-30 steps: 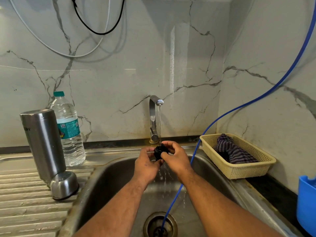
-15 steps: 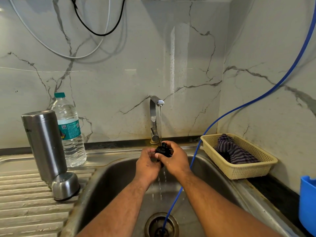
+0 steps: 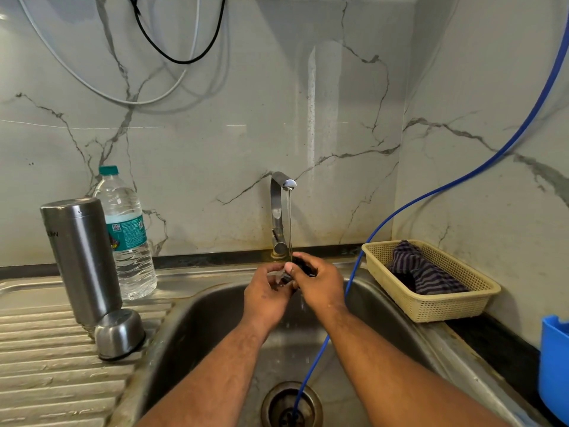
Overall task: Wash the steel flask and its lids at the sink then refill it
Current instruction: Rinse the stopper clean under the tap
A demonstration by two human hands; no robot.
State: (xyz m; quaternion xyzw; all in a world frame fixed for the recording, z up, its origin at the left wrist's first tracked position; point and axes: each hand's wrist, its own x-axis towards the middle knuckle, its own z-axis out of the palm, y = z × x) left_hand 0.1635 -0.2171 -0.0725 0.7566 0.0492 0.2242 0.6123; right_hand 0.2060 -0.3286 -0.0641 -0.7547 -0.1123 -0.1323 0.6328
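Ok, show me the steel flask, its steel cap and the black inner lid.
steel flask (image 3: 81, 260): head view, middle of its standing body.
steel cap (image 3: 120, 332): head view, its domed side.
black inner lid (image 3: 303, 265): head view, the dark part left showing.

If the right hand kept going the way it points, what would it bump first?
Probably the left hand, holding the same black lid as the right hand; the tap stands just beyond.

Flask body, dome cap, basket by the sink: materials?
Flask body: looks like brushed steel, soft grey sheen. Dome cap: shinier steel, sharper reflections; dark rim possibly rubber. Basket: likely beige plastic, moulded mesh walls.
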